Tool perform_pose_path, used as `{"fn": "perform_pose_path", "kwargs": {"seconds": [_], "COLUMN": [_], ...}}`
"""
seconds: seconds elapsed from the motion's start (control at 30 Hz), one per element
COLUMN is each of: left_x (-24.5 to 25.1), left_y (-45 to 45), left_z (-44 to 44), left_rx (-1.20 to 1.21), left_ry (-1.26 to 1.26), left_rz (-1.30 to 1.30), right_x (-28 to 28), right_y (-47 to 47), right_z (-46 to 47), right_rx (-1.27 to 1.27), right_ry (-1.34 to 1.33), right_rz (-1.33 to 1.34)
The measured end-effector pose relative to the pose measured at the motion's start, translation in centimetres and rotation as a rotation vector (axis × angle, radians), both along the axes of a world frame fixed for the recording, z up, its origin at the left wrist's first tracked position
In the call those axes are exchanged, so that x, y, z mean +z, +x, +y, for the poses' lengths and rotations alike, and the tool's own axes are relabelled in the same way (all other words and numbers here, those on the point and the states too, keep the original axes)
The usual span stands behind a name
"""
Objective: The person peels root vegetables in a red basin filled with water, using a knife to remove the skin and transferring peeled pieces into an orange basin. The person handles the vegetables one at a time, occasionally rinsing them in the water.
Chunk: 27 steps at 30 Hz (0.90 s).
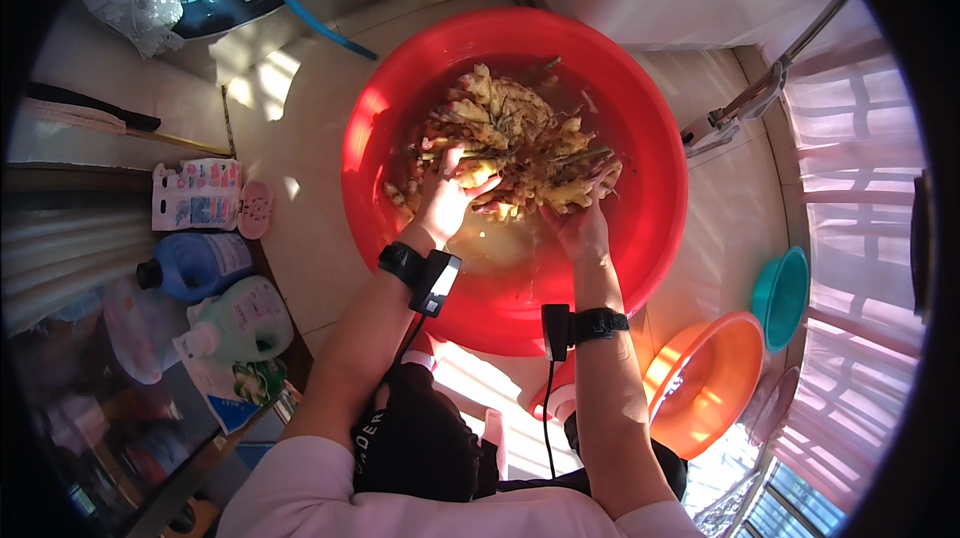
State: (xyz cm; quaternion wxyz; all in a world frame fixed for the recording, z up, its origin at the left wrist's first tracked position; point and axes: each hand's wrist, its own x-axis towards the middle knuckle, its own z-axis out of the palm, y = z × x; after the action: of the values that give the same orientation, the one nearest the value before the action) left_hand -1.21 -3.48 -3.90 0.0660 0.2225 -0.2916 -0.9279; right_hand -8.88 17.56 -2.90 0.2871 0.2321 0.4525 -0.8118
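Note:
A large red plastic basin (652,238) stands on the tiled floor before me, with cloudy water (487,245) in it. A heap of fresh ginger roots (502,118), some with green stem stubs, rises out of the water. My left hand (442,200) is at the near left side of the heap, thumb and fingers around a yellow ginger piece. My right hand (581,227) lies at the near right side, its fingers spread along a branching ginger root (566,193); whether it grips that root is unclear. Both wrists wear black straps with small devices.
Orange (705,380) and teal (780,298) basins stand at the right by a pink curtain (855,200). At the left are a blue jug (199,264), a pale green jug (251,320) and a pink soap dish (256,209). A blue hose (300,9) hangs beyond the red basin.

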Motion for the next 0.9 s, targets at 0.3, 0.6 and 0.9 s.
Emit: {"fn": "perform_pose_path", "kwargs": {"seconds": [0.3, 0.6, 0.9], "left_x": [-1.2, 2.1, 5.0], "left_y": [0.0, 4.7, 3.4], "left_z": [-4.8, -5.0, 3.1], "left_rx": [-0.046, -0.140, -0.538], "left_ry": [-0.005, 0.373, -0.359], "left_rz": [-0.031, -0.225, -0.098], "right_x": [-0.9, 1.5, 2.5], "right_y": [2.8, 3.5, 3.5], "right_z": [3.4, 3.4, 3.1], "right_rx": [0.112, 0.215, 0.561], "right_ry": [-0.138, -0.211, 0.020], "right_rz": [0.068, 0.196, 0.084]}}
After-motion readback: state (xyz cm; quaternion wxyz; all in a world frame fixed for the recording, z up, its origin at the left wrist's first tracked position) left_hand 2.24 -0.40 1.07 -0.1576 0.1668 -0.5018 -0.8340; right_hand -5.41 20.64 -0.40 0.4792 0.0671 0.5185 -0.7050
